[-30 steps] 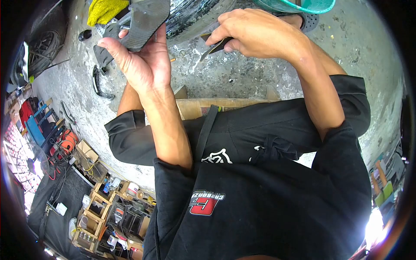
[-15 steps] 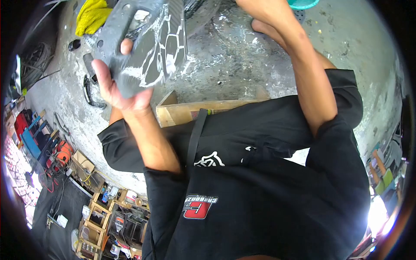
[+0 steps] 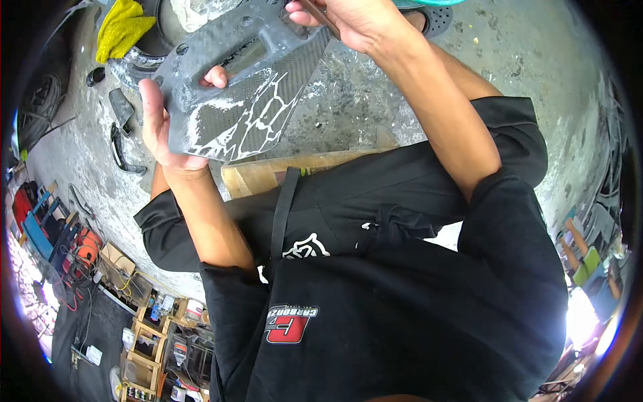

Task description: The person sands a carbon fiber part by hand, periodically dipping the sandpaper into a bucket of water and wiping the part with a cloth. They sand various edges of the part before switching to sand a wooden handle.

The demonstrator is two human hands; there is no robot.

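A grey panel (image 3: 228, 100) with a carbon weave, white residue and a long slot is held up at the upper left. My left hand (image 3: 167, 130) grips its near left edge, with the thumb on the left side and a fingertip showing through the slot. At the top centre my right hand (image 3: 341, 20) is closed around a thin dark brown piece (image 3: 320, 17), right over the panel's far right end. Part of that piece is cut off by the frame's top edge.
A yellow cloth (image 3: 122, 30), dark curved parts (image 3: 124, 151) and a wooden stool (image 3: 261, 174) are on the floor. A teal basin (image 3: 429, 2) shows at the top edge, beside a dark perforated shoe (image 3: 439, 21). Wooden shelves (image 3: 144, 348) stand lower left.
The panel has turned and now lies flatter to the view, its slot fully visible. My right hand has come down and left into view with the brown piece. The whole view has shifted slightly.
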